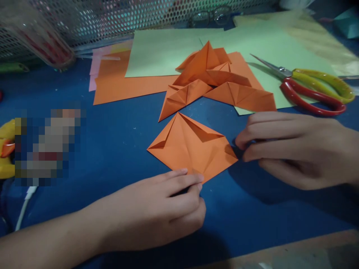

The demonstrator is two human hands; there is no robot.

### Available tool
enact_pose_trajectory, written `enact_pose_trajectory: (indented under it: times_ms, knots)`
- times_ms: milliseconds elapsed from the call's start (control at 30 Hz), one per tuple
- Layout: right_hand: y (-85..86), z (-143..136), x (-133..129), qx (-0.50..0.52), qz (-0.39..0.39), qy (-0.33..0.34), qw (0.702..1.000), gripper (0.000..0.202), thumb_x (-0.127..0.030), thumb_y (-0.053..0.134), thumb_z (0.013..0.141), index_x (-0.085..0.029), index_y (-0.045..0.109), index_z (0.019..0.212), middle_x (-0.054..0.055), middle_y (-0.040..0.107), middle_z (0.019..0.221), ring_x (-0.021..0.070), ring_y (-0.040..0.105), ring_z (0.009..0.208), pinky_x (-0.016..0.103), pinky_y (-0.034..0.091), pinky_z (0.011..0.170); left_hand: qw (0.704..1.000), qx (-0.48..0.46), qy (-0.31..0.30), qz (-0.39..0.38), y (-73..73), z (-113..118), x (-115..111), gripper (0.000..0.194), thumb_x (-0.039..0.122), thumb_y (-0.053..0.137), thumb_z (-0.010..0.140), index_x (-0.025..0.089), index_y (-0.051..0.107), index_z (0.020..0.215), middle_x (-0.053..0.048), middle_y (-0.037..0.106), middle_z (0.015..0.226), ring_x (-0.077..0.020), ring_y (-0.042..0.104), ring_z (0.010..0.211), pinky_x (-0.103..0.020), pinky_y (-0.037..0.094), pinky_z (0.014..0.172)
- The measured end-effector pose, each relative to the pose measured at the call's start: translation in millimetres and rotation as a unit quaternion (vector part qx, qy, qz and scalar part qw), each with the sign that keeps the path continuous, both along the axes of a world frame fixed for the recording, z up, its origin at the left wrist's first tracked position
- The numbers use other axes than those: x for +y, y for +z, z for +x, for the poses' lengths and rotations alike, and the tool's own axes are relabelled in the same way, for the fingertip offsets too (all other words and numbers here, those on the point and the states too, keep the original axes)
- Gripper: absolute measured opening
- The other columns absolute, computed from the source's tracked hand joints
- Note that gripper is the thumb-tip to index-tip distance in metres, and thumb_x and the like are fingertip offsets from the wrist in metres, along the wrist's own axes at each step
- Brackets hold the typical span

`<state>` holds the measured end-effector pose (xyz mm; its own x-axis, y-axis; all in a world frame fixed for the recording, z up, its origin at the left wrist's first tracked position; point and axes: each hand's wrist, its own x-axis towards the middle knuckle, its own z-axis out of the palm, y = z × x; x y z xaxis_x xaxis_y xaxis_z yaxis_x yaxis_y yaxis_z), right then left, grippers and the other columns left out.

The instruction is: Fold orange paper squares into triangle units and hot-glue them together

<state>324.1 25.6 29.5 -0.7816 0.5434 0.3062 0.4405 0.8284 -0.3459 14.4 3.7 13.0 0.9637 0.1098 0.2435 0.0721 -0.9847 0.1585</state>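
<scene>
I see the left hand point(176, 203) pinching the orange paper diamond point(193, 144) at six o'clock; the right hand point(303, 149), loosely parted, hovers near three.

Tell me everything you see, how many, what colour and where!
Folded sheet: 1, orange, centre
Folded pieces: several, orange, behind folded sheet
Orange paper: some, orange, back left
Green paper: some, pale green, back
Pink paper: some, pink, back left
Yellowish paper: some, yellowish, back right
Scissors: 1, red-yellow handles, right
Glasses: 1 pair, see-through, back
Mesh: 1, silvery, back
Container: 1, clear with red, back left
Tube: 1, green, left edge
Blurred thing: 1, mixed, left
Cable: 1, white, left
Yellow thing: 1, yellow, left edge
Teal thing: 1, teal, back right
Table: 1, blue, underneath
Left hand: 1, bare, touching folded sheet's near corner
Right hand: 1, bare, beside folded sheet's right corner
</scene>
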Motion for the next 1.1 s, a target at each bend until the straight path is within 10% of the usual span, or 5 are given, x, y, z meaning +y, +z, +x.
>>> enact_pose_trajectory:
  times_ms: [267,1100]
  knots:
    - [-13.4,-8.0,1.3,-0.022,0.054,0.077,0.995,0.023,-0.026,0.060,0.107,-0.020,0.063,0.128,0.006,0.074,0.115,0.0198,0.062,0.105,0.037,0.051,0.095,0.999,-0.043,0.010,0.005,-1.8,2.6,4.9,0.048,0.007,0.030,0.112,0.015,0.076,0.102,-0.005,0.081,0.103,-0.0200,0.073,0.110,-0.028,0.051,0.114]
    - [-30.3,-20.4,3.2,0.100,-0.071,-0.102,0.987,0.019,-0.047,0.063,0.105,-0.031,0.074,0.107,0.004,0.071,0.105,0.0205,0.071,0.087,0.034,0.058,0.078,0.995,-0.056,0.063,-0.052,-5.6,-0.9,-0.9,0.031,0.005,0.038,0.110,0.002,0.065,0.124,-0.015,0.078,0.106,-0.0235,0.073,0.105,-0.033,0.064,0.096]
